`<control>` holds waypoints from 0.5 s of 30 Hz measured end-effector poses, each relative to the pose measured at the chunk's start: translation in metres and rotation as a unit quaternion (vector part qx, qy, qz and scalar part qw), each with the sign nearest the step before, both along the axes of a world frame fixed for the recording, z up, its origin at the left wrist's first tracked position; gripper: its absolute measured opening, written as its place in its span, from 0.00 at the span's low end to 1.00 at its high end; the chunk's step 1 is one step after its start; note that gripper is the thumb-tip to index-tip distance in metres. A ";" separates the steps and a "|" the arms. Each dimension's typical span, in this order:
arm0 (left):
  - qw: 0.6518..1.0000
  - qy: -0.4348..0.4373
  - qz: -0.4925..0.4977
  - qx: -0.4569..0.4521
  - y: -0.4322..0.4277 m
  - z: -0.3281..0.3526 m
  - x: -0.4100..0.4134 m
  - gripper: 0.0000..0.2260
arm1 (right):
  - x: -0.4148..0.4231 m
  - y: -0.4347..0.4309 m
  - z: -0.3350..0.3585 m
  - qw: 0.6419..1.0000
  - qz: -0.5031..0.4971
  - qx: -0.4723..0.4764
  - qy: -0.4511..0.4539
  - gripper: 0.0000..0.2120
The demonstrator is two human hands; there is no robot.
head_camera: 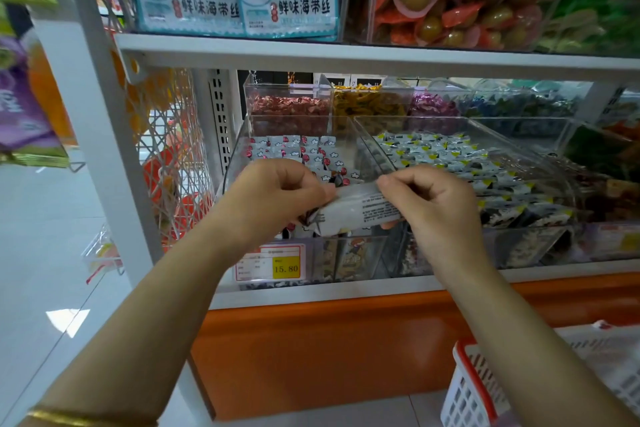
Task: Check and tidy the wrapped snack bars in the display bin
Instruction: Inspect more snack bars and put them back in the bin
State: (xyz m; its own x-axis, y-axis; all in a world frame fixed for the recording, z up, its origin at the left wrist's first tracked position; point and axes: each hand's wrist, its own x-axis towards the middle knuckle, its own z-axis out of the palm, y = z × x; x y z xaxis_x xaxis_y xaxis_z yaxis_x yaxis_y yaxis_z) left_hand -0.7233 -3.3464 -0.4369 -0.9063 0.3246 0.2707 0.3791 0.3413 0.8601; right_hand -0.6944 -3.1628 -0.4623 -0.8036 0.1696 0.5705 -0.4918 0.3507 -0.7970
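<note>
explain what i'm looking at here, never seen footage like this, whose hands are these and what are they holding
No machine here: a person wears one wide-angle camera on the head, looking forward and down, so both arms are their own. The left hand and right hand each pinch one end of a white wrapped snack bar, held over a clear display bin of more small wrapped bars. The neighbouring bin holds yellow-marked packets. A price tag reading 15.80 sits on the front, and a red and white basket stands lower right.
</note>
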 end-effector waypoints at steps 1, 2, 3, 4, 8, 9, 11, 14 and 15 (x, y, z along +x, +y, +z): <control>1.000 0.007 -0.004 -0.011 -0.002 0.001 0.000 0.12 | 0.000 0.000 0.000 1.000 0.009 0.001 -0.002 0.12; 1.000 0.012 -0.006 -0.020 -0.004 0.002 -0.001 0.11 | 0.000 0.000 0.000 1.000 0.015 0.006 -0.002 0.12; 0.999 0.018 -0.005 -0.028 -0.006 0.002 -0.002 0.10 | -0.001 0.000 0.000 1.000 0.019 0.011 -0.002 0.12; 0.999 0.022 0.000 -0.033 -0.006 0.002 -0.002 0.10 | -0.001 0.000 0.001 1.000 0.022 0.012 -0.002 0.12; 0.999 0.012 -0.009 -0.036 -0.003 0.001 -0.002 0.08 | -0.003 0.000 -0.001 1.000 0.001 -0.003 -0.004 0.11; 0.999 0.003 -0.022 -0.043 -0.001 0.000 -0.001 0.08 | -0.004 0.001 -0.002 1.000 -0.009 -0.009 -0.011 0.11; 0.998 -0.003 -0.037 -0.057 0.001 -0.002 -0.001 0.06 | -0.006 0.004 -0.001 0.998 -0.005 -0.037 -0.046 0.11; 0.997 0.005 -0.043 -0.057 0.000 -0.004 -0.004 0.03 | -0.006 0.011 0.004 0.982 0.077 -0.114 -0.128 0.11; 0.997 0.006 -0.044 -0.057 -0.001 -0.004 -0.004 0.03 | -0.006 0.013 0.005 0.975 0.103 -0.129 -0.151 0.12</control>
State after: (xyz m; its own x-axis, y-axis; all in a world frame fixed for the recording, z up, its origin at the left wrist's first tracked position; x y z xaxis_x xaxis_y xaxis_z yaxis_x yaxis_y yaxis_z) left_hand -0.7276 -3.3477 -0.4407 -0.8693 0.4330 0.2384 0.4228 0.4015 0.8124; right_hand -0.7004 -3.1494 -0.4570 -0.9606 0.0929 0.2619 -0.2594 0.0387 -0.9650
